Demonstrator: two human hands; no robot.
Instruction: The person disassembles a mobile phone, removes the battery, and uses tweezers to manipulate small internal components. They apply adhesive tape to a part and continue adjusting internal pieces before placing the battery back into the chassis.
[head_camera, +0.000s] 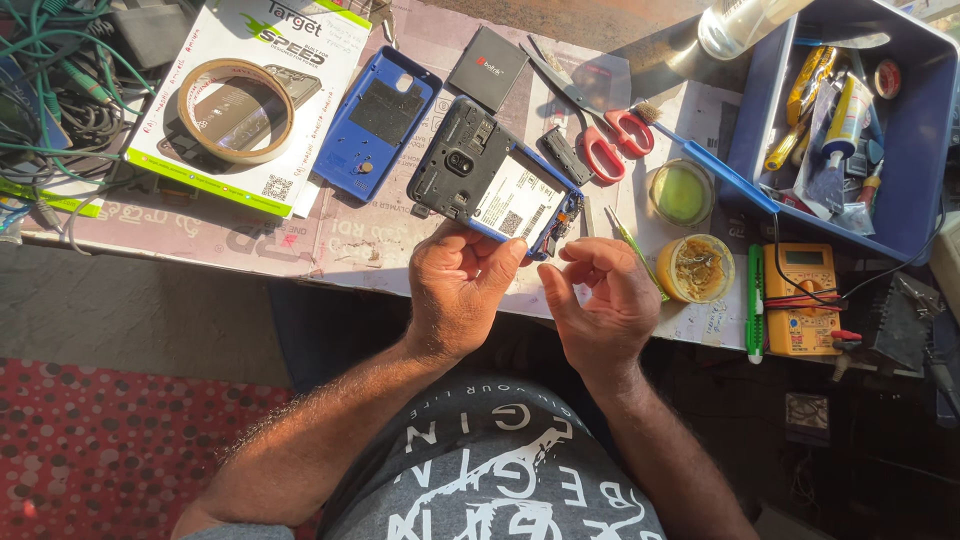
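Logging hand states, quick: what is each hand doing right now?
Left hand: closed on the opened phone, gripping its lower edge.
Right hand: fingers curled beside the phone; whether it pinches anything cannot be told.

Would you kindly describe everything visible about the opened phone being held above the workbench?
The opened phone has a blue frame with its back cover off, showing dark inner plastic, a camera module and a white sticker in the battery bay. It is tilted diagonally, back facing up. The left hand grips its lower edge with fingertips. The right hand is curled just beside its lower right corner; contact cannot be told.
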